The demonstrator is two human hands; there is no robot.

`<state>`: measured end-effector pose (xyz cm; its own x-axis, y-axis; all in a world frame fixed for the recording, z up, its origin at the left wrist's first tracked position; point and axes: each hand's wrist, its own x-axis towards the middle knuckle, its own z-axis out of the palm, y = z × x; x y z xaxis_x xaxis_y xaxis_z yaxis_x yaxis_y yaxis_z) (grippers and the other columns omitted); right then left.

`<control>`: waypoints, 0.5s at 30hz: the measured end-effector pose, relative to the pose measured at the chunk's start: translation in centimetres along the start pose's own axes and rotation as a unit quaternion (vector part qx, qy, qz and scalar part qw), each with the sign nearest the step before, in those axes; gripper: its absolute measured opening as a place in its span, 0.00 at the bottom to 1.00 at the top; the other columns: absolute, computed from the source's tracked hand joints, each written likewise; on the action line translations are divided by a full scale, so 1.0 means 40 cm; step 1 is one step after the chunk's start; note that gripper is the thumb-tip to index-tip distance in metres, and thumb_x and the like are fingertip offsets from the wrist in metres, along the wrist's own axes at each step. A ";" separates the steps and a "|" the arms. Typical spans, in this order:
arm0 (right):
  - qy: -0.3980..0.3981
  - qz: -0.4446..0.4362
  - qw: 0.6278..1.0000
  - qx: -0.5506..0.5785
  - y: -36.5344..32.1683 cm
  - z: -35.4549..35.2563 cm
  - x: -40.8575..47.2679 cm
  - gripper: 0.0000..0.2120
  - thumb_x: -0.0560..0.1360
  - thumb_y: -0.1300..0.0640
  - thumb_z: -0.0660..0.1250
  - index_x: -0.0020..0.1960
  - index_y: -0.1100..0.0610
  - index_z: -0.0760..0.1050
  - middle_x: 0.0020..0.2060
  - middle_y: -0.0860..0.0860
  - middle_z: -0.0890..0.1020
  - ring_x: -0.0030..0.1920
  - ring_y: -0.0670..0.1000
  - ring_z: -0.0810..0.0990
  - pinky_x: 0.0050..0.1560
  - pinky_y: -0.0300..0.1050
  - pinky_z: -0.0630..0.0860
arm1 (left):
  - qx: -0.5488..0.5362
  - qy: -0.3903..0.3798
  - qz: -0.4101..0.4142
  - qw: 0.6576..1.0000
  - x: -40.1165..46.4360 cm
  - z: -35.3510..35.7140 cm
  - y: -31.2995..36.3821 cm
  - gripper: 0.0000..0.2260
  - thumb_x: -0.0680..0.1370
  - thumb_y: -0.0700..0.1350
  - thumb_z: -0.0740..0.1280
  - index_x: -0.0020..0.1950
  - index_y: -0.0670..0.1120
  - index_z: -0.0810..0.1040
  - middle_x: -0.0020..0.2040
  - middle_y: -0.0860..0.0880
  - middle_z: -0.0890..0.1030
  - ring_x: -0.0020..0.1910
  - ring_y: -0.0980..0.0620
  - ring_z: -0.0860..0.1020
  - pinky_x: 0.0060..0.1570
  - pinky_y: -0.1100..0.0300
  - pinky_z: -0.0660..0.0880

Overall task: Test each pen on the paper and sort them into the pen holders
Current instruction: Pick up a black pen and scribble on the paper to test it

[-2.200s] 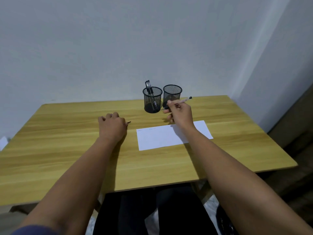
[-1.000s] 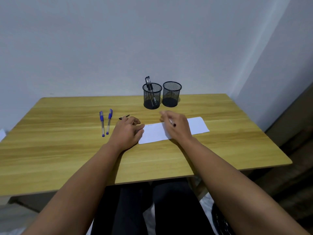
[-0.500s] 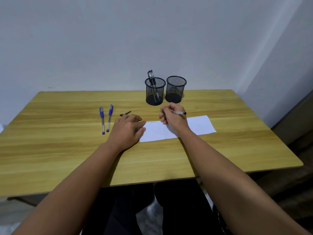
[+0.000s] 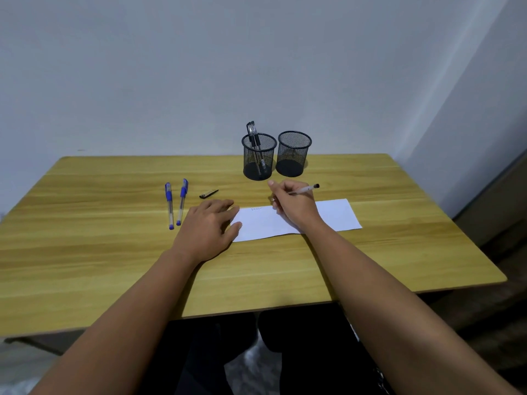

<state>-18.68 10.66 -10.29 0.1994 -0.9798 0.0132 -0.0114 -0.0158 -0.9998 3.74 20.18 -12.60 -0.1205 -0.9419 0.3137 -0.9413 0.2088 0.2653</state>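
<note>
A white paper (image 4: 330,216) with faint scribbles lies on the wooden table (image 4: 85,252). My right hand (image 4: 293,203) holds a clear pen with a black end (image 4: 306,189) in a writing grip, its tip down at the paper's upper edge. My left hand (image 4: 209,228) rests flat with fingers spread, fingertips on the paper's left edge. Two blue pens (image 4: 175,205) lie side by side to the left. A black pen cap (image 4: 208,193) lies beyond my left hand. Two black mesh holders stand at the back: the left holder (image 4: 258,156) contains black pens, the right holder (image 4: 293,153) looks empty.
The table stands against a pale wall, with a corner at the right. The table's right edge drops off toward a dark floor. My legs show under the front edge.
My right hand brought the pen down from near the holders to the paper. My left hand moved right onto the paper's edge, uncovering the two blue pens and the cap.
</note>
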 end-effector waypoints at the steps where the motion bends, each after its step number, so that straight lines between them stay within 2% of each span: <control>1: 0.001 -0.001 1.000 0.004 0.001 0.002 0.000 0.24 0.83 0.52 0.72 0.43 0.73 0.73 0.34 0.61 0.78 0.32 0.54 0.76 0.32 0.45 0.73 | 0.006 0.000 -0.006 1.000 -0.002 -0.001 0.002 0.26 0.79 0.63 0.56 0.71 0.54 0.78 0.72 0.54 0.75 0.73 0.50 0.68 0.67 0.46 0.68; 4: 0.009 0.009 1.000 -0.001 0.003 -0.001 0.002 0.24 0.83 0.51 0.72 0.44 0.73 0.74 0.34 0.60 0.79 0.34 0.56 0.77 0.32 0.44 0.74 | 0.009 -0.002 -0.015 1.000 -0.005 -0.004 0.004 0.24 0.79 0.62 0.57 0.71 0.55 0.77 0.73 0.54 0.74 0.73 0.50 0.67 0.67 0.46 0.67; 8: 0.008 0.006 1.000 -0.025 0.010 -0.003 -0.002 0.25 0.82 0.51 0.73 0.40 0.71 0.72 0.32 0.61 0.78 0.31 0.51 0.77 0.31 0.40 0.75 | -0.007 -0.004 -0.017 1.000 -0.005 -0.006 -0.003 0.24 0.79 0.60 0.56 0.71 0.55 0.77 0.73 0.54 0.74 0.74 0.50 0.67 0.68 0.46 0.66; 12: 0.008 0.014 1.000 -0.026 0.016 -0.008 0.007 0.18 0.82 0.57 0.73 0.38 0.64 0.74 0.29 0.58 0.77 0.30 0.51 0.78 0.33 0.43 0.76 | -0.013 -0.007 -0.017 1.000 -0.003 -0.004 -0.004 0.23 0.80 0.58 0.56 0.71 0.55 0.77 0.73 0.55 0.73 0.74 0.50 0.66 0.68 0.47 0.65; 15: 0.015 0.015 0.999 -0.034 0.019 -0.005 0.011 0.16 0.82 0.59 0.73 0.38 0.62 0.73 0.30 0.60 0.77 0.30 0.52 0.79 0.34 0.45 0.76 | -0.010 -0.007 -0.017 1.000 -0.004 -0.004 -0.002 0.23 0.80 0.58 0.56 0.72 0.55 0.76 0.74 0.55 0.73 0.74 0.50 0.66 0.68 0.47 0.64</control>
<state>-18.82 10.17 -11.04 0.1688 -0.9855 -0.0159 -0.0835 0.0018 -0.9965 3.88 20.35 -12.54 -0.0926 -0.9521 0.2915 -0.9382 0.1815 0.2946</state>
